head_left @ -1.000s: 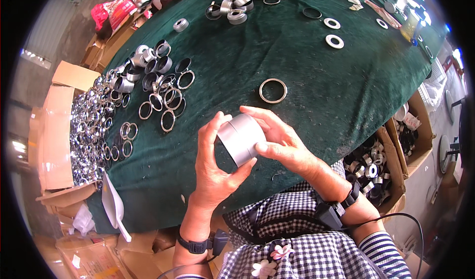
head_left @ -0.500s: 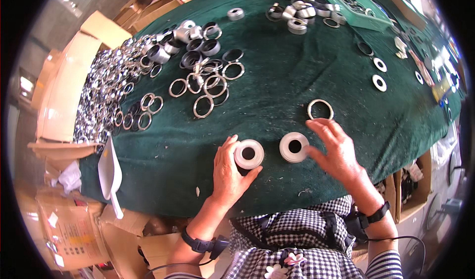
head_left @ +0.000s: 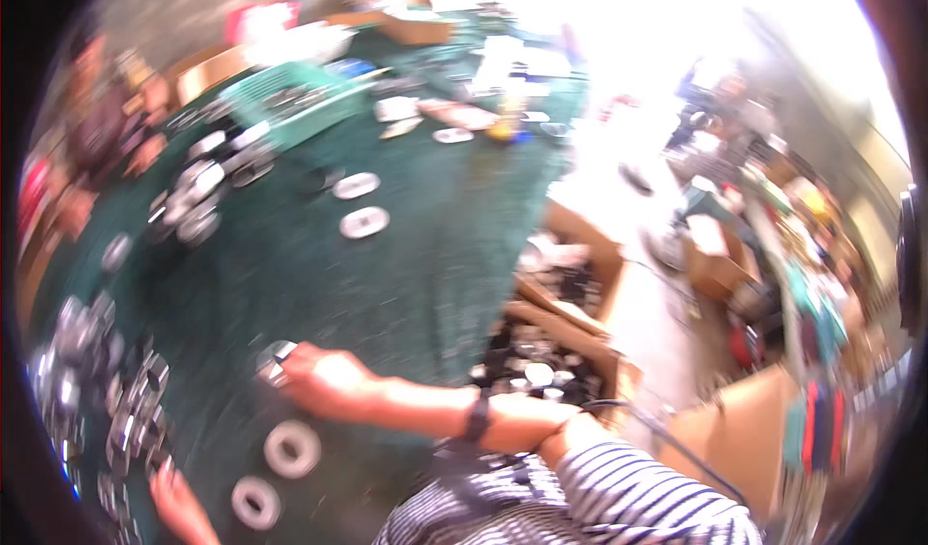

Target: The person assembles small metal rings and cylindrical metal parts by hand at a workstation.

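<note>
Motion smears the whole view. My right hand is closed, its fingertips on a shiny metal ring above the green cloth. Nearer to me lie two pale round parts with dark centre holes, one white disc-like part and a second white part just beside it, neither held. My left hand is low at the left, its fingertips beside a cluster of metal rings. Blur hides whether its fingers grip one of them.
A green plastic basket holding rings stands at the far left, with metal collars before it. Two white washers lie mid-table. Open cartons of dark parts flank the table's right edge. Another person is at the far left.
The view has swung to the right. My left hand has left the pale part and moved to the rings; my right hand has closed on the single metal ring.
</note>
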Tool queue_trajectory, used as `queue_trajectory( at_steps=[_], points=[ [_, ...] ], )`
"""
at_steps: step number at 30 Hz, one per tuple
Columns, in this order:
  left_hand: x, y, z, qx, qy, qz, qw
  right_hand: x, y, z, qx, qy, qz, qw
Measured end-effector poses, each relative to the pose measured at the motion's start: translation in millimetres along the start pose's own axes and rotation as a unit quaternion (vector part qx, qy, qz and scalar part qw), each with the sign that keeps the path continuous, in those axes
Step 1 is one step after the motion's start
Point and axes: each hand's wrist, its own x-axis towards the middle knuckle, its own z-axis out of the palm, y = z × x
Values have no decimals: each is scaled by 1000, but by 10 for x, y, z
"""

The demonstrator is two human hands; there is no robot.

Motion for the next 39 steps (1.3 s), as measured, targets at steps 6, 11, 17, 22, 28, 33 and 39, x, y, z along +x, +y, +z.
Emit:
queue_trajectory(
  at_steps=[6,11,17,22,28,33,39],
  points=[
    [-49,1947,-590,-52,-8,128,990,-104,-16,-70,222,91,55,969],
    [-291,2658,-707,-52,-67,269,959,-178,-529,90,422,-45,119,898],
    [-346,2854,-576,-148,-47,247,956,-448,-318,149,457,-10,163,875],
    [-376,2803,-346,-559,-156,-187,792,-575,-388,-370,487,31,240,839],
    [-470,2802,-386,-672,-304,-200,645,-673,-347,-349,407,30,136,903],
    [-551,2834,-473,-663,-267,-184,675,-599,-427,-233,365,75,39,927],
    [-573,2777,-396,-571,-201,-51,794,-640,-406,-252,406,122,114,899]
  ],
)
